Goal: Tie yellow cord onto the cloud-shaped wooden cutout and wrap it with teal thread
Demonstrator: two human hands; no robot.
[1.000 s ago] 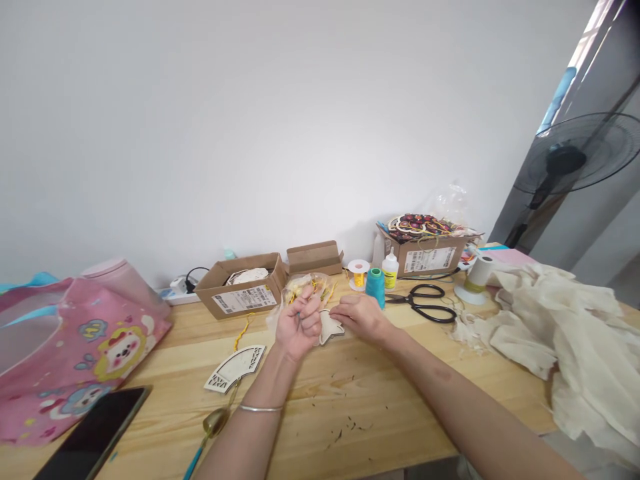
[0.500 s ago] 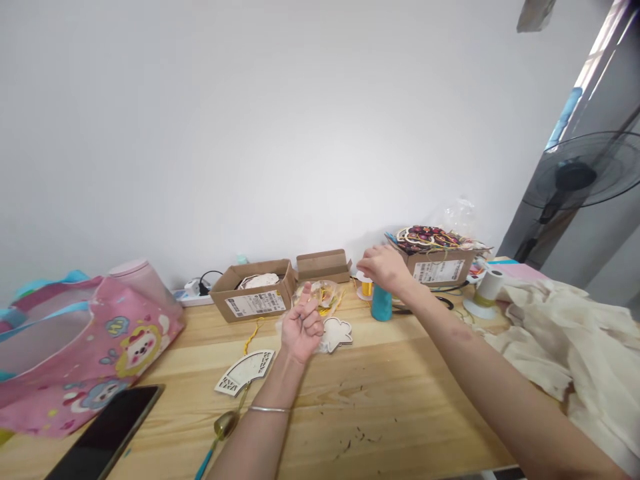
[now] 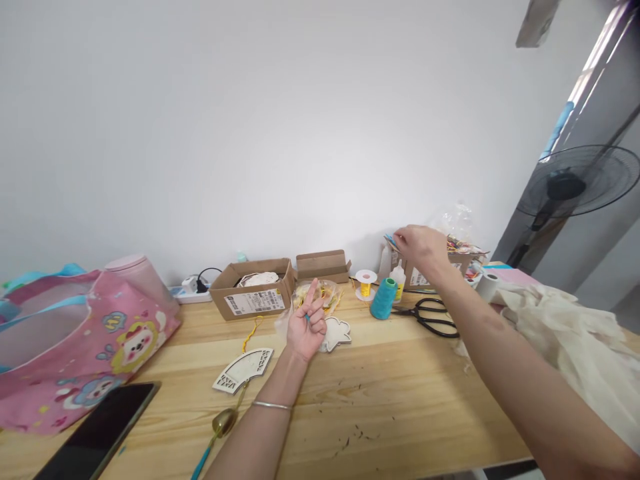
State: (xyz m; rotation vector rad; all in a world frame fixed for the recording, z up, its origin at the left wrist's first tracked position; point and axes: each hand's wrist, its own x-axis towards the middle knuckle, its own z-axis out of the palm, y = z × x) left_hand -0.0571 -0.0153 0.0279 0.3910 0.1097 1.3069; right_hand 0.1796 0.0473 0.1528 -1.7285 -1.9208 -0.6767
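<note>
My left hand [image 3: 306,323] is held palm up over the wooden table [image 3: 400,400], its index finger raised and the other fingers curled on a tiny blue bit I cannot make out. Beside it lie a white cloud-shaped cutout [image 3: 339,332] and a clear bag of yellow thread [image 3: 323,293]. My right hand [image 3: 420,245] reaches to the back right cardboard box [image 3: 417,279] full of colourful pieces, its fingertips pinched on a small blue piece [image 3: 389,239] at the box's left corner. A teal thread spool [image 3: 384,298] and a glue bottle [image 3: 399,275] stand below that hand.
Black scissors [image 3: 433,315], a yellow spool [image 3: 366,282], two open cardboard boxes [image 3: 253,288] [image 3: 323,265] and a fan-shaped cutout [image 3: 243,369] lie around. A pink bag [image 3: 75,340] and phone [image 3: 100,430] sit left. Cream cloth [image 3: 575,333] is at the right, with a fan [image 3: 575,180] behind it.
My right hand left the cloud-shaped cutout, rose past the spools and moved right to the far box. My left hand loosened its pinch and raised its index finger.
</note>
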